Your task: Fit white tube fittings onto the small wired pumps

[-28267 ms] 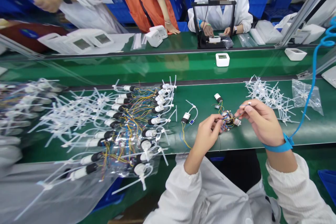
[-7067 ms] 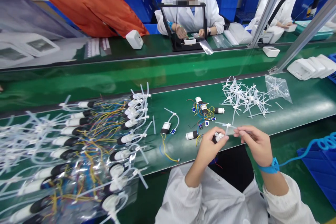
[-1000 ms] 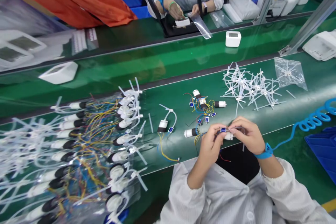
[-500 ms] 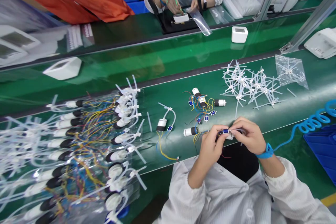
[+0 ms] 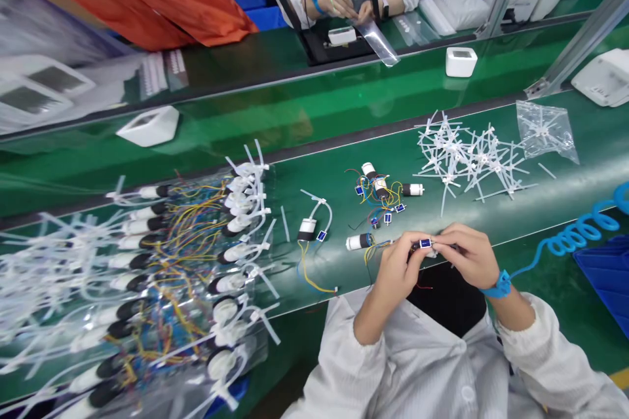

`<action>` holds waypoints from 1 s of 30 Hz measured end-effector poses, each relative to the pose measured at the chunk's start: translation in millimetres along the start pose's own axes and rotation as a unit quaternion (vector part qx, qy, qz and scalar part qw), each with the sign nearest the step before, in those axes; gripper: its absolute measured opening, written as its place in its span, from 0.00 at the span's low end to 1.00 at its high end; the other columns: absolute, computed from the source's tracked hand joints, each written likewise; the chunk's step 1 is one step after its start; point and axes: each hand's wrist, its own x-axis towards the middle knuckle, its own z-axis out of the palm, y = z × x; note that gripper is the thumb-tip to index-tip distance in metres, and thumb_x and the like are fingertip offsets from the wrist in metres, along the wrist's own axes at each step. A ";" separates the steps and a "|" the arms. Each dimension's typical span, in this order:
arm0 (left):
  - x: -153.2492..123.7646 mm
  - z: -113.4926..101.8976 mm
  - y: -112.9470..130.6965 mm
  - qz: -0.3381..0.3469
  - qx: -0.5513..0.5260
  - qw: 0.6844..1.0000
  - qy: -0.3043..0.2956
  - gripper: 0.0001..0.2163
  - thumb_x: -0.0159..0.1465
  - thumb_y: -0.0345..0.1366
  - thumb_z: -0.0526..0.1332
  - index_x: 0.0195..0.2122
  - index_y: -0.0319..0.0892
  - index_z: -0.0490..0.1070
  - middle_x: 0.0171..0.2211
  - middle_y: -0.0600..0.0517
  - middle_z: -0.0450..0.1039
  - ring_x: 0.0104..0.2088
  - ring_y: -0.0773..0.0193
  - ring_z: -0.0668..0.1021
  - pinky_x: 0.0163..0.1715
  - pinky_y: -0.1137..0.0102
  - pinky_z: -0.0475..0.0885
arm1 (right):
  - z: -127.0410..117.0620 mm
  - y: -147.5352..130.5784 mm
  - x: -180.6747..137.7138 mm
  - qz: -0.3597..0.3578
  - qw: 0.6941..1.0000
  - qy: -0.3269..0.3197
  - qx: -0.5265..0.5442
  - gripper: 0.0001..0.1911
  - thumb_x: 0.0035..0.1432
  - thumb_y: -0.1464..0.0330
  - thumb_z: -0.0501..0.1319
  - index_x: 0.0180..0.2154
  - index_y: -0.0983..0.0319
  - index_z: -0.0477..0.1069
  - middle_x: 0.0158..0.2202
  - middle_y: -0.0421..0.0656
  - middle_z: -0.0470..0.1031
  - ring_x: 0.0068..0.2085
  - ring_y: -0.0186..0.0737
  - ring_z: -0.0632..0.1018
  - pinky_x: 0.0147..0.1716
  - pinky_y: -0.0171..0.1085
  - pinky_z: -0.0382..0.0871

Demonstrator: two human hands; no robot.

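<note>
— Head view: where's the work?
— Near the front edge of the green counter. The small blue-faced part sits between both hands, seemingly lifted off the surface.

— How is it gripped?
— The left hand has thumb and fingers closed on its left end; the right hand pinches the right end, fingertips drawn together. What else is inside either hand is hidden, so I can't tell.

— Why two hands?
— It's tiny; I'd guess one steadies while the other does finer work. The blue face is turned up, which keeps it in sight.

— And nearby?
— A white-and-black cylinder lies just beside the left hand. A tangle of cylinders lies farther in, between the near and far edges, probably for easy reach. Left of those, a tubed cylinder lies by itself, perhaps so its wires don't snag.

— Farther out?
— A heap of white tube connectors lies to the right, towards the far edge, with a clear bag just beside it. On the left, rows of cylinders have wires turned inward and tubes outward, presumably for order.
</note>
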 end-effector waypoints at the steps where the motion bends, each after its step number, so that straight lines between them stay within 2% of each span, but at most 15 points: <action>1: -0.1 0.5 -0.2 -0.001 -0.005 1.000 0.002 0.07 0.78 0.36 0.62 0.52 0.45 0.78 0.43 0.49 0.86 0.39 0.60 0.86 0.45 0.68 0.78 | -1.0 0.6 0.1 0.005 1.000 -0.001 0.002 0.08 0.74 0.66 0.68 0.47 0.55 0.88 0.36 0.45 0.85 0.35 0.43 0.83 0.35 0.40 0.80; 6: -1.6 1.5 -1.0 -0.026 -0.021 0.999 0.024 0.07 0.78 0.37 0.61 0.53 0.44 0.76 0.44 0.48 0.86 0.40 0.60 0.86 0.44 0.69 0.78 | -3.3 0.5 3.3 0.028 1.000 0.005 -0.002 0.08 0.74 0.62 0.69 0.45 0.56 0.87 0.38 0.47 0.85 0.38 0.45 0.84 0.39 0.43 0.81; 15: -0.8 0.7 -2.6 -0.006 0.004 1.000 0.010 0.07 0.77 0.36 0.62 0.52 0.45 0.78 0.43 0.49 0.86 0.40 0.59 0.86 0.45 0.67 0.79 | -0.6 -0.9 5.0 0.019 1.000 0.010 -0.007 0.05 0.73 0.66 0.68 0.43 0.56 0.84 0.37 0.46 0.85 0.37 0.45 0.84 0.39 0.43 0.81; 19: -0.9 0.2 -3.1 0.002 0.012 1.000 0.008 0.07 0.77 0.36 0.62 0.51 0.45 0.78 0.42 0.49 0.86 0.40 0.59 0.86 0.45 0.67 0.79 | 1.0 0.7 3.2 0.006 1.000 0.013 -0.001 0.04 0.72 0.68 0.68 0.43 0.56 0.84 0.36 0.45 0.84 0.35 0.43 0.83 0.35 0.40 0.79; 25: 0.8 -1.2 -0.3 -0.016 0.014 1.000 -0.010 0.07 0.77 0.37 0.62 0.50 0.46 0.79 0.42 0.49 0.87 0.38 0.59 0.86 0.46 0.67 0.79 | 0.9 3.0 2.3 0.010 1.000 -0.009 0.008 0.07 0.74 0.64 0.68 0.42 0.57 0.84 0.33 0.44 0.83 0.33 0.43 0.82 0.33 0.40 0.78; 30: 3.6 1.3 -0.3 -0.034 -0.009 0.999 0.012 0.07 0.76 0.39 0.63 0.50 0.45 0.79 0.42 0.49 0.86 0.40 0.58 0.86 0.47 0.66 0.80 | -1.3 4.6 4.6 0.013 1.000 -0.011 0.011 0.08 0.74 0.62 0.68 0.44 0.56 0.86 0.36 0.46 0.85 0.36 0.45 0.84 0.36 0.43 0.80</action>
